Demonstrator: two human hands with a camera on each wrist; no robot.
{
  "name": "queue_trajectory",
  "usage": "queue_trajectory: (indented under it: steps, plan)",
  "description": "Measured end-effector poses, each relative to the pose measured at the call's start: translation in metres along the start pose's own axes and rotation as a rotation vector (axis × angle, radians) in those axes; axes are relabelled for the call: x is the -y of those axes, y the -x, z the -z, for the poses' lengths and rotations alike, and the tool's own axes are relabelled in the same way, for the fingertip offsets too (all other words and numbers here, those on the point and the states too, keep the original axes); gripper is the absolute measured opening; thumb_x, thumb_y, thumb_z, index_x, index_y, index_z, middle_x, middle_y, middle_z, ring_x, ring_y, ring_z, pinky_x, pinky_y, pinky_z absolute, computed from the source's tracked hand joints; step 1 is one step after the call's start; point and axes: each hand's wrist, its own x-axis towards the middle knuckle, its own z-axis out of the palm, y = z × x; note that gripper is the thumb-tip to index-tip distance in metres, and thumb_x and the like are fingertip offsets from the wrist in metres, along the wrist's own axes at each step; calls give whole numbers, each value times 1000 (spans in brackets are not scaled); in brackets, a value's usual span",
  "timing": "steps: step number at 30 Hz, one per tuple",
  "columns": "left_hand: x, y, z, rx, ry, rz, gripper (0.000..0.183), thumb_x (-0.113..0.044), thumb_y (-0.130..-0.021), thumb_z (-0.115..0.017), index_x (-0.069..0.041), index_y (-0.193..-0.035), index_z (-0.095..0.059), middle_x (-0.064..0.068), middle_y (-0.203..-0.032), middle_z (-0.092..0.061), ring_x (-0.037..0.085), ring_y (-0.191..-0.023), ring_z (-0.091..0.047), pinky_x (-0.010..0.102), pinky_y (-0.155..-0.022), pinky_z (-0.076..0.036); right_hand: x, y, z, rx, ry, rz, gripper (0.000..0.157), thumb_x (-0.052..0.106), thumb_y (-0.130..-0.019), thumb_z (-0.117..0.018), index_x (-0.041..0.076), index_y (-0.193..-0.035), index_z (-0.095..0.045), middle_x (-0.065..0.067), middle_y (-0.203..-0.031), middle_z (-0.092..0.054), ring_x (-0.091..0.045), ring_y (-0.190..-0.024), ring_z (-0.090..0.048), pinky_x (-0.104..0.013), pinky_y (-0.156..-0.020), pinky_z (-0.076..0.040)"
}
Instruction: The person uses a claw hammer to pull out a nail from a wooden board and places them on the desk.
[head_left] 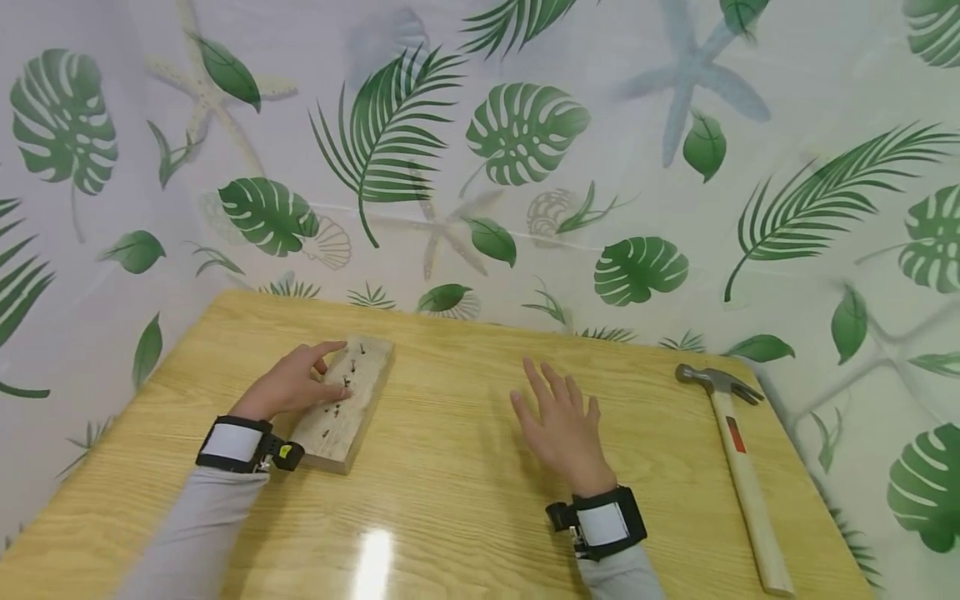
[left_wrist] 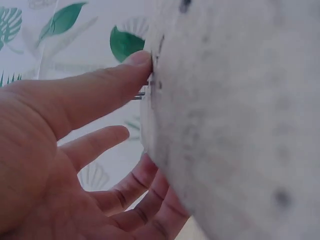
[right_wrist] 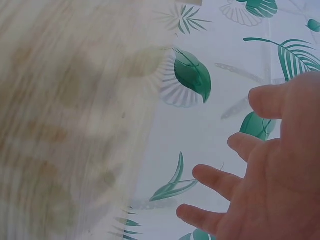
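On the left of the table lies a wooden board [head_left: 358, 408], with several nails [head_left: 352, 365] standing in a row along its top. My left hand [head_left: 288, 383] grips the board by its left side. Its thumb [left_wrist: 135, 65] presses the top face beside the nails, while the lower fingers [left_wrist: 157, 200] bend against the edge; the index finger is lifted off in the left wrist view. My right hand [head_left: 566, 433] hovers over the middle of the table, fingers spread and holding nothing. The right wrist view shows those fingers [right_wrist: 215, 180] apart from the tabletop.
A claw hammer [head_left: 742, 475] with a pale wooden handle lies along the right side of the yellow wood-grain table [head_left: 450, 500], its head toward the back. Behind the table hangs a leaf-patterned cloth [head_left: 420, 275].
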Motion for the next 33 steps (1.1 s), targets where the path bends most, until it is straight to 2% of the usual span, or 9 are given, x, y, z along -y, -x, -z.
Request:
queue_trajectory:
  steps: [4,8,11,15,24,29,33]
  plan:
    - [-13,-6,-16,26,11,-29,82,-28,-91,-76,-6,-158,-34,18,-106,-47,23,-81,-50,32,-66,-42,0,1,2,8,-12,-5,61,47,-109,-38,26,-164,-23,-14,-167,-26,-50,-151,-17,-79,-113,-6]
    - [-27,-10,-27,41,16,-55,77,-26,-92,-75,-4,-156,-38,14,-95,-47,20,-72,-45,31,-62,-40,2,1,5,23,-34,-18,60,46,-109,-36,26,-164,-22,-14,-167,-26,-49,-152,-15,-78,-113,-5]
    - [-39,-13,-37,38,14,-56,73,-25,-92,-74,-2,-153,-42,9,-81,-46,17,-63,-41,30,-57,-37,3,1,6,31,-40,-25,60,46,-109,-35,26,-164,-22,-14,-167,-26,-49,-152,-15,-78,-113,-4]
    - [-55,-18,-52,28,9,-49,71,-26,-92,-75,0,-151,-45,4,-71,-42,15,-58,-38,28,-54,-34,2,0,8,33,-39,-31,59,45,-110,-33,25,-164,-21,-14,-167,-26,-50,-152,-15,-78,-113,-4]
    - [-91,-22,-91,-4,76,-24,71,-25,-90,-79,1,-148,-47,6,-78,-49,17,-65,-47,27,-58,-39,0,2,11,40,-55,-35,59,42,-110,-35,22,-164,-22,-17,-166,-26,-51,-151,-16,-79,-113,-5]
    - [-109,-22,-114,-61,123,-46,73,-24,-89,-80,6,-147,-46,10,-87,-55,18,-73,-51,28,-62,-42,-1,2,11,37,-70,-39,60,42,-110,-36,21,-164,-21,-17,-166,-25,-50,-152,-15,-78,-113,-6]
    - [-117,-24,-130,-120,149,-72,72,-25,-88,-82,7,-142,-49,10,-92,-54,19,-79,-51,29,-66,-43,-2,1,11,35,-71,-41,61,43,-110,-36,21,-164,-19,-17,-167,-25,-50,-152,-15,-78,-113,-6]
